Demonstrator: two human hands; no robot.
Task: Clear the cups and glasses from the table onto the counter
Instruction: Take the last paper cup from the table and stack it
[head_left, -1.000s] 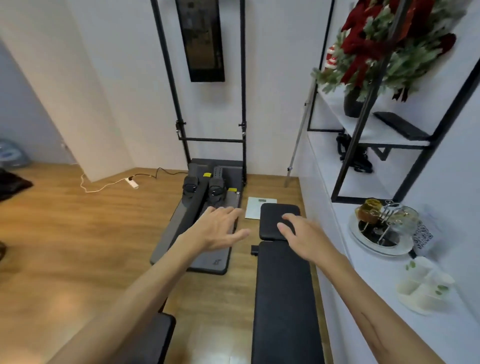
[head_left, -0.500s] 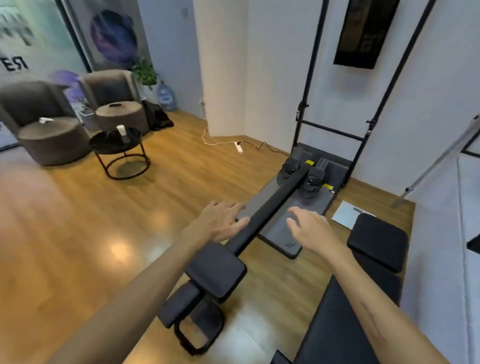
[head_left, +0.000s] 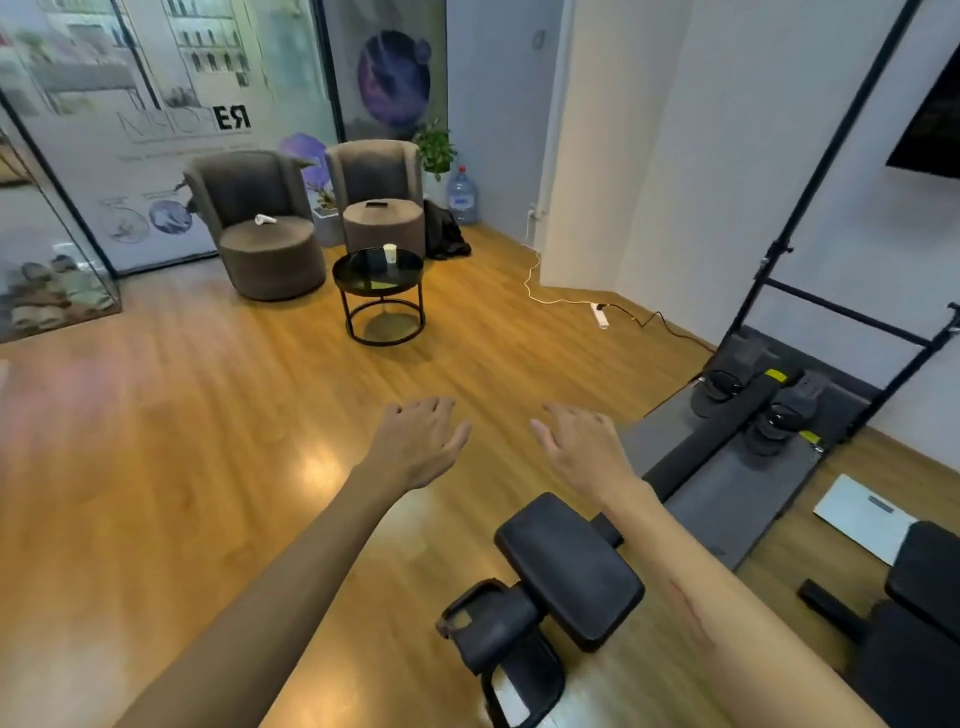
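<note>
Cup (head_left: 390, 254): 1 small pale cup stands upright on the round black tabletop (head_left: 358, 278) far across the room, in front of 2 grey armchairs (head_left: 260, 208). It lies ahead of both hands and a little to the left, well apart from them, with bare wooden floor (head_left: 182, 441) between. Its long axis is vertical. I cannot tell if it holds anything; from here it is too small. Nothing else like a cup or glass is visible on this tabletop.

Left hand (head_left: 415, 444) and right hand (head_left: 582, 452) are stretched forward, palms down, fingers loosely spread, and they hold nothing. The left hand is slightly nearer to the line toward the cup, so I judge it the more natural one to take it after walking over.

A black rowing machine (head_left: 571, 561) lies close on the right, so the path should probably keep left of it. The counter is not in this view.
</note>
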